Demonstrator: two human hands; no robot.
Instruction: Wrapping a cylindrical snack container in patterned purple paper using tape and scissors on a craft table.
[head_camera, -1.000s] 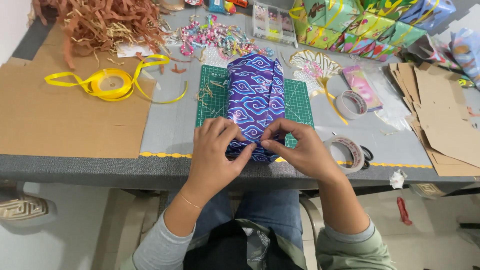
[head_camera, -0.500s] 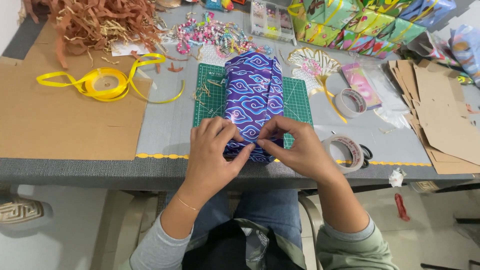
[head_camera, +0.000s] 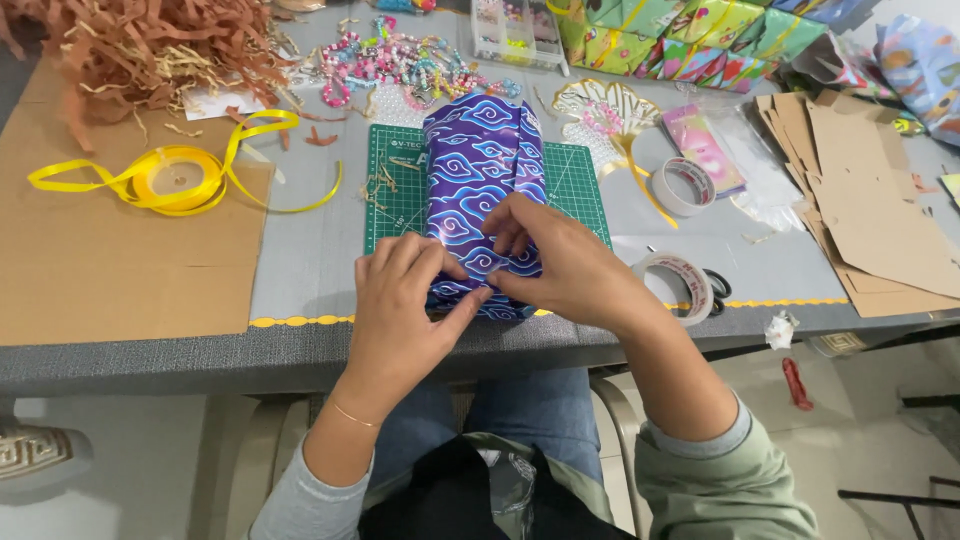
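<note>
A box wrapped in purple paper with blue and white cloud patterns (head_camera: 480, 165) lies lengthwise on a green cutting mat (head_camera: 395, 195) near the table's front edge. My left hand (head_camera: 405, 305) presses the near left corner of the wrap, thumb stretched across the end flap. My right hand (head_camera: 560, 265) lies on the near right part, fingers pinching the folded paper at the box's near end. Both hands hide the end fold.
A yellow ribbon spool (head_camera: 175, 180) lies on brown cardboard (head_camera: 110, 270) at left. Two tape rolls (head_camera: 683, 185) (head_camera: 683, 283) and scissors sit at right, beside cardboard pieces (head_camera: 870, 210). Shredded paper, beads and colourful wrapped boxes (head_camera: 690, 40) line the back.
The view has shifted slightly. My hands stay on the near end of the wrapped box, with the fingers of both hands pressing the fold a little closer together.
</note>
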